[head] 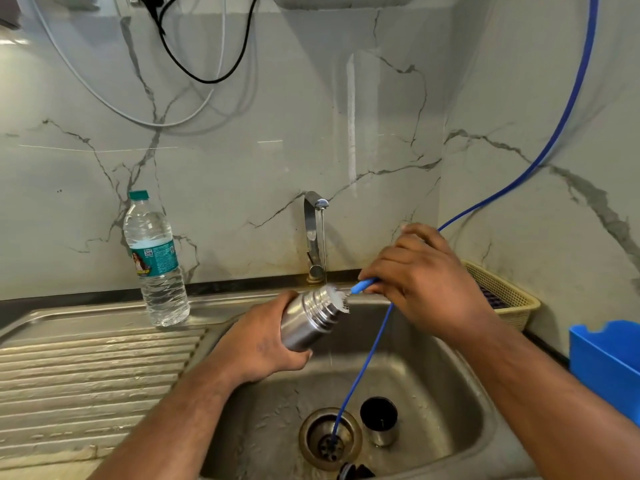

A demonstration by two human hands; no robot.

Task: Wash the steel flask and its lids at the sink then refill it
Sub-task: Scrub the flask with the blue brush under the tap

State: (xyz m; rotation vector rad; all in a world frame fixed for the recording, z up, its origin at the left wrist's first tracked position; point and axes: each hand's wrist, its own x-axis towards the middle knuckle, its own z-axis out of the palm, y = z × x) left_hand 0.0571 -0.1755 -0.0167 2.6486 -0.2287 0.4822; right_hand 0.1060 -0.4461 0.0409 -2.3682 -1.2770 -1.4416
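1. The fingers (294, 357) of the left hand (266, 344) are wrapped around the lower body of the steel flask (308, 320) and grasp it firmly.
2. The flask is held above the sink (450, 375), over the far left part of the basin. It is tilted, with the open threaded mouth pointing up and to the right.
3. The fingers (377, 268) of the right hand (419, 275) are curled around the blue handle of a bottle brush (362, 285) and grasp it.
4. The white bristles (341, 299) of the brush sit at the flask mouth, partly inside it.
5. The faucet (315, 233) stands at the far edge of the sink. A thin stream of water (323, 244) falls from its spout onto the flask mouth.
6. A blue tube (363, 362) comes down from the upper right, passes behind the right hand and ends in the drain (330, 438).
7. 1 steel cup lid (379, 424) stands open side up on the basin floor, just right of the drain.
8. 1 black lid (353, 472) lies at the near edge of the basin, partly cut off by the frame.
9. A capped plastic water bottle (156, 261) stands upright at the far end of the ribbed drainboard (86, 375), left of the faucet.
10. A beige basket (502, 292) sits far right against the wall. A blue container (606, 362) stands nearer, at the right edge.
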